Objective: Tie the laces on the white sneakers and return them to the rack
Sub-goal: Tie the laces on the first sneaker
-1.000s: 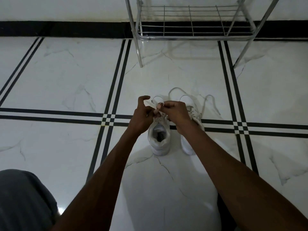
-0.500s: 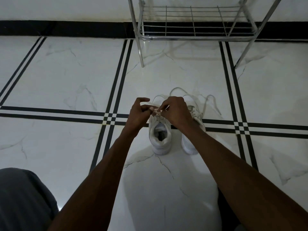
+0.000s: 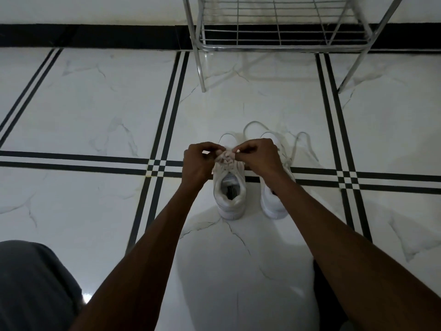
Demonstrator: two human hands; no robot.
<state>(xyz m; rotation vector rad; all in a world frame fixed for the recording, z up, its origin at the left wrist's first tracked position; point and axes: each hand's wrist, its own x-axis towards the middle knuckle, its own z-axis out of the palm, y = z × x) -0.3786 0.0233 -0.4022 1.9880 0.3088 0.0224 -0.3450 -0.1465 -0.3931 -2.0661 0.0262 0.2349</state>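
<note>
Two white sneakers stand side by side on the floor, toes pointing away from me. My left hand [image 3: 199, 163] and my right hand [image 3: 259, 157] both pinch the laces [image 3: 226, 156] of the left sneaker [image 3: 230, 194] above its tongue, fingers closed on them. The right sneaker [image 3: 274, 206] is partly hidden under my right wrist; its loose laces [image 3: 299, 144] trail on the tile beyond it. The metal wire rack [image 3: 281, 45] stands against the wall straight ahead, its lowest shelf bare.
White marble floor tiles [image 3: 100, 111] with black double stripes spread all round. A black skirting band [image 3: 95, 35] runs along the wall. My grey-clothed knee [image 3: 31, 287] fills the lower left corner. The rack's legs [image 3: 200, 68] touch the floor ahead of the shoes.
Both hands have shifted slightly forward over the left sneaker and drawn closer to the knot; the wide lace piece held up by my left hand is now pulled down small.
</note>
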